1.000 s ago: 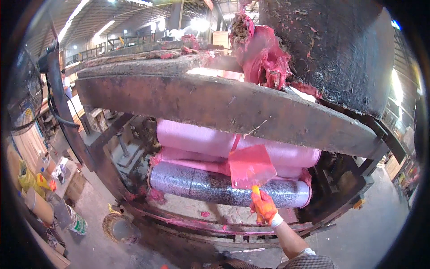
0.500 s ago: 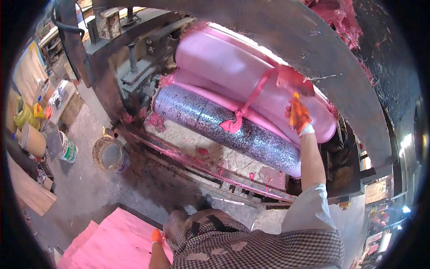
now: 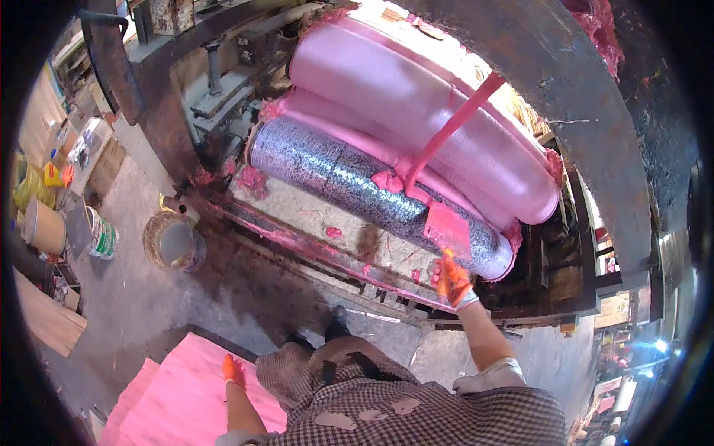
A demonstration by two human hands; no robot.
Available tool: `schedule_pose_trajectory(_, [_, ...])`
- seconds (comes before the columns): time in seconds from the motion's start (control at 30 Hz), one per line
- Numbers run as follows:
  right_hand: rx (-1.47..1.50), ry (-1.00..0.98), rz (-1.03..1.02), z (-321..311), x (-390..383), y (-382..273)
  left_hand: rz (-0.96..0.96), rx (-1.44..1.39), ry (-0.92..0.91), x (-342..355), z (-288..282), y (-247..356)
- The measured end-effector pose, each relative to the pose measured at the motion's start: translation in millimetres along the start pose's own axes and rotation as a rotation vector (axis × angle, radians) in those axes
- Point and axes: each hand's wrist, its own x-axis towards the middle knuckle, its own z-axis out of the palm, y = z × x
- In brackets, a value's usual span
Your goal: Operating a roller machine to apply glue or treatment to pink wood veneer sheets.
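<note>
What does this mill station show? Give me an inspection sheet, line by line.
Surface: grey concrete floor, stained dark under the machine.
Job's things: speckled metal roller beside pink-coated roller; pink strip runs down to a pink flap.
Clutter: bucket, tin can, pink sheet stack.
Hands: right hand, orange-gloved, just under the flap, grip unclear; left hand, orange-gloved, over the sheet stack.
Cables: nothing seen.
Surroundings: machine frame smeared pink.

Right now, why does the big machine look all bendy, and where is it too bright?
Head view: the fisheye lens curves the straight machine frame near the rim; daylight glares white on the pink rubber roll at the top; the corners go black; the right hand in its orange glove looks slightly soft.
</note>
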Motion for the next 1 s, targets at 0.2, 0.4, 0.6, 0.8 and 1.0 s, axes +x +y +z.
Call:
schedule_pose_trajectory(0.2, [0.039, 0.067, -0.075, 35, -50, 4, 0.090, -0.022, -0.142, -7, 56, 71])
schedule_pose_trajectory(0.4, [-0.046, -0.074, -0.415, 81, -67, -61, 0.042, -0.106, -0.121, -10, 43, 44])
schedule_pose_trajectory(0.6, [-0.492, -0.112, -0.851, 113, -50, -213, -0.105, 0.024, 0.036, -30, 4, -20])
schedule_pose_trajectory(0.8, [-0.186, -0.164, -0.657, 88, 14, -233, -0.215, -0.074, 0.087, -69, 1, -43])
schedule_pose_trajectory(1.0, [0.111, -0.066, -0.388, 71, 4, -104, -0.154, -0.090, 0.111, -84, -9, -40])
